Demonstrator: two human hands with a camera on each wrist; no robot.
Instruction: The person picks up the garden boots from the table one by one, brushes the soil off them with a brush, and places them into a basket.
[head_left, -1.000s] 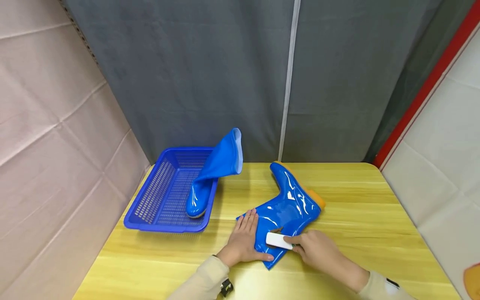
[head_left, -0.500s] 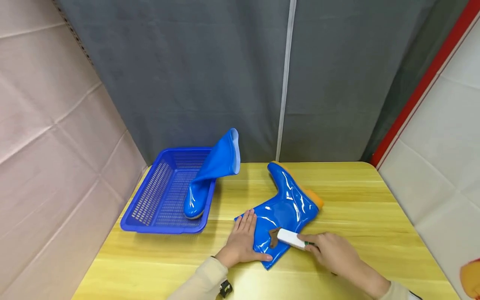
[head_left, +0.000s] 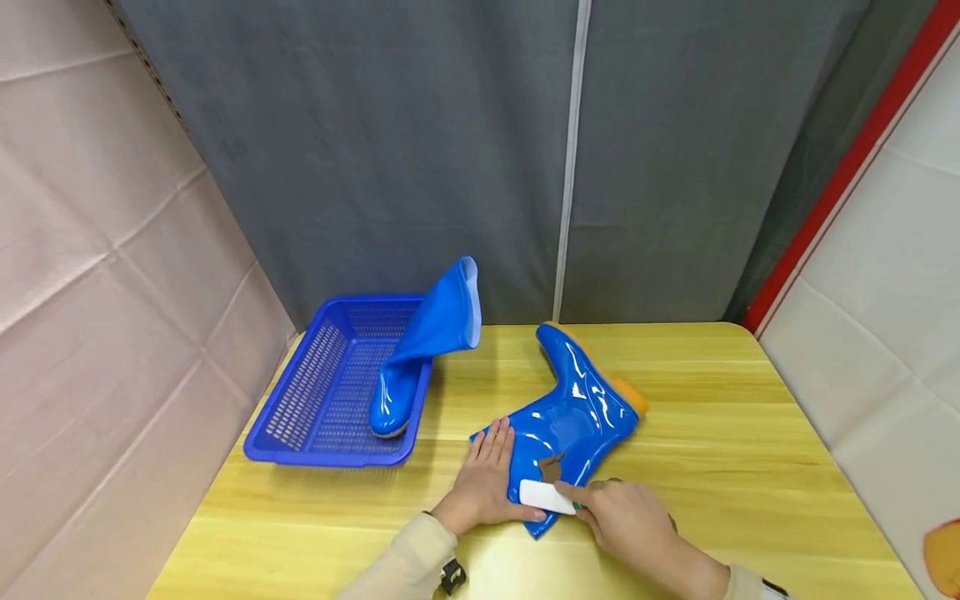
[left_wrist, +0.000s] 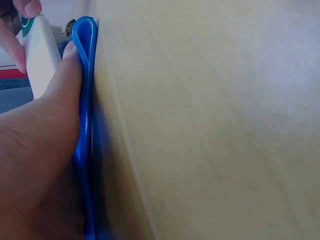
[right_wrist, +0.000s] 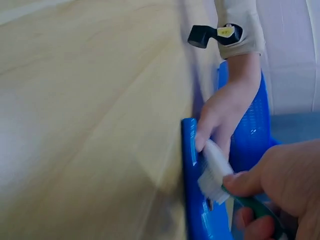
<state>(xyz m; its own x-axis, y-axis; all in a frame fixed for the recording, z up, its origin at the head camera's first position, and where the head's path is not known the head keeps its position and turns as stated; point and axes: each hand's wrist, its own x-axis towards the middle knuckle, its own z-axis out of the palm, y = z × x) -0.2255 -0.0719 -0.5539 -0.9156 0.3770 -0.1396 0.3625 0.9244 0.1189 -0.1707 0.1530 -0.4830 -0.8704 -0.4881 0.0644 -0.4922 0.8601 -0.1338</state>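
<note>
A glossy blue rain boot (head_left: pixel 573 421) with a yellow sole lies on its side, toe pointing away and shaft opening toward me. My left hand (head_left: pixel 486 485) presses flat on its shaft, fingers straight and thumb along the opening's edge. A brown smear (head_left: pixel 551 469) marks the shaft beside that hand. My right hand (head_left: pixel 628 518) grips a scrub brush by its green handle (right_wrist: pixel 256 207), index finger along the white head (head_left: pixel 545 497). White bristles (right_wrist: pixel 212 187) face the boot, just below the smear. In the left wrist view the boot's opening (left_wrist: pixel 87 45) is flattened.
A blue plastic basket (head_left: pixel 330 460) stands at the left of the wooden table (head_left: pixel 720 467). A second blue boot (head_left: pixel 438 321) leans in it, its shaft sticking out over the right rim. A grey curtain (head_left: pixel 420 150) hangs behind the table.
The brush first slid right, off the smear, then came back left and nearer to me, leaving the brown smear more exposed. The left hand and boot have stayed in place.
</note>
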